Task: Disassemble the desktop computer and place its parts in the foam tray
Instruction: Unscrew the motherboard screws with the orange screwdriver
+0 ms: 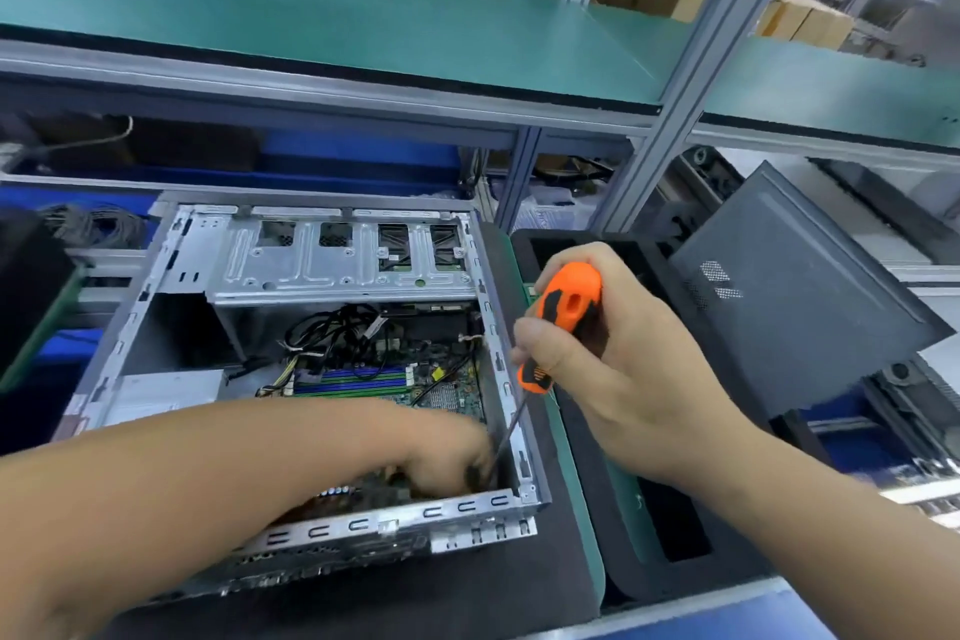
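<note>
Lying open on its side under both hands, the desktop computer (322,353) is a bare grey sheet-metal box with slotted, punched edges. Beyond the left hand (452,455) a stamped silver drive cage (343,255) spans the case; between that cage and the hand sit a tangle of black cables (337,327), blue and green memory slots (350,379) and a green circuit board.

The left hand reaches down into the case's near right corner, beside the screwdriver's tip. Its fingers are blurred and partly hidden, so I cannot tell whether they grip anything.

The right hand (613,353) is curled round a screwdriver (558,327) with a glossy orange-and-black handle; its thin dark shaft slants down into that same corner.

Under and beyond the right hand lies the black foam tray (623,525), matte, with rectangular recesses. Further right, a dark grey side panel (795,307) with small mesh vents leans tilted. The worktop (576,494) shows green between case and tray.
</note>
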